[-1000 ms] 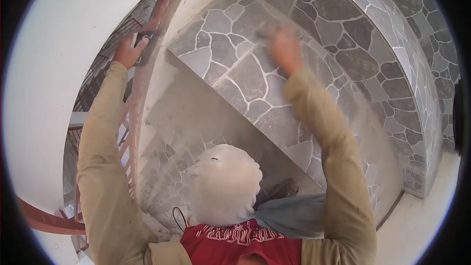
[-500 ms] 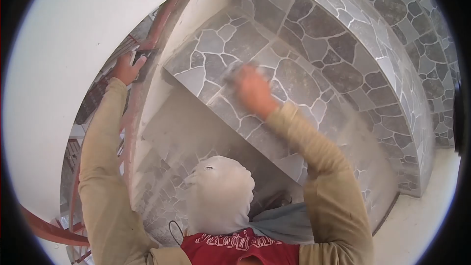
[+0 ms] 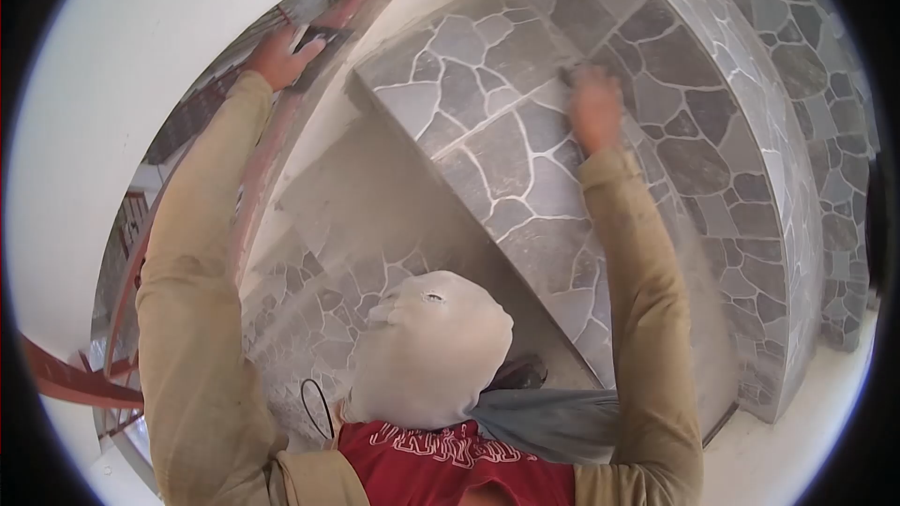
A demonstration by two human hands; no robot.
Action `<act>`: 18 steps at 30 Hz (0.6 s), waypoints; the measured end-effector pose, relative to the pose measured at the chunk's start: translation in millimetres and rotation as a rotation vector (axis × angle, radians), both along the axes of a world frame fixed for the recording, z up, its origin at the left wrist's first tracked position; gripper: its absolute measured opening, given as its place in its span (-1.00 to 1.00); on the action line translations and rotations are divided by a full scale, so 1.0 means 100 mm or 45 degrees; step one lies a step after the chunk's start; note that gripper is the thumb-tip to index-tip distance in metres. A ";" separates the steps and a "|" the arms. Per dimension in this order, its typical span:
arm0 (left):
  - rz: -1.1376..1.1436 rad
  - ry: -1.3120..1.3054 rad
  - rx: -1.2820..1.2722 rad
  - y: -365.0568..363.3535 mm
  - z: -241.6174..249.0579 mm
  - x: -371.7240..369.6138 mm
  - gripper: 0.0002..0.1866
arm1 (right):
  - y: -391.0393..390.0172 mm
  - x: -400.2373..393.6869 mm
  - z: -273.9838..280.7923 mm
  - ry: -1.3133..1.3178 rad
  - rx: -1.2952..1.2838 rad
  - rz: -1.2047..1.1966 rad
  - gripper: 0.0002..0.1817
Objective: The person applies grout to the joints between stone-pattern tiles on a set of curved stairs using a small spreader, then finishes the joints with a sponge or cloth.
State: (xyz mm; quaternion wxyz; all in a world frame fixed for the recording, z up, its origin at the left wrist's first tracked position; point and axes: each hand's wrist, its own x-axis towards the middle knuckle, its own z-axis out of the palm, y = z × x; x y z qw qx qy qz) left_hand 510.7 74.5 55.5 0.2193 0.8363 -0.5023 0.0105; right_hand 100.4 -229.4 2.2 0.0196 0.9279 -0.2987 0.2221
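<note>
My left hand (image 3: 278, 58) is closed around a dark flat crosspiece (image 3: 313, 56) at the reddish metal railing (image 3: 286, 126), its thumb lying on top. My right hand (image 3: 597, 105), blurred by motion, is over the far part of a step (image 3: 506, 155) faced with grey stone pieces and pale joints. A small dark edge shows at its fingertips; what the fingers hold is mostly hidden beneath them. Both my arms are stretched forward in tan sleeves.
A curved stone-patterned wall (image 3: 694, 131) rises on the right. A white wall (image 3: 112, 131) curves along the left. Below the step lies a dusty lower tread (image 3: 366, 187). A pale cloth-covered rounded form (image 3: 427, 347) and grey fabric (image 3: 548, 422) are close to my body.
My right hand has moved right and farther away across the step. The left hand keeps its hold at the railing, while the whole view has shifted.
</note>
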 end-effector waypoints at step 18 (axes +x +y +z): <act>-0.019 -0.090 -0.103 -0.03 -0.15 0.12 -0.38 | 1.15 -0.45 0.35 -0.093 0.145 0.755 -0.76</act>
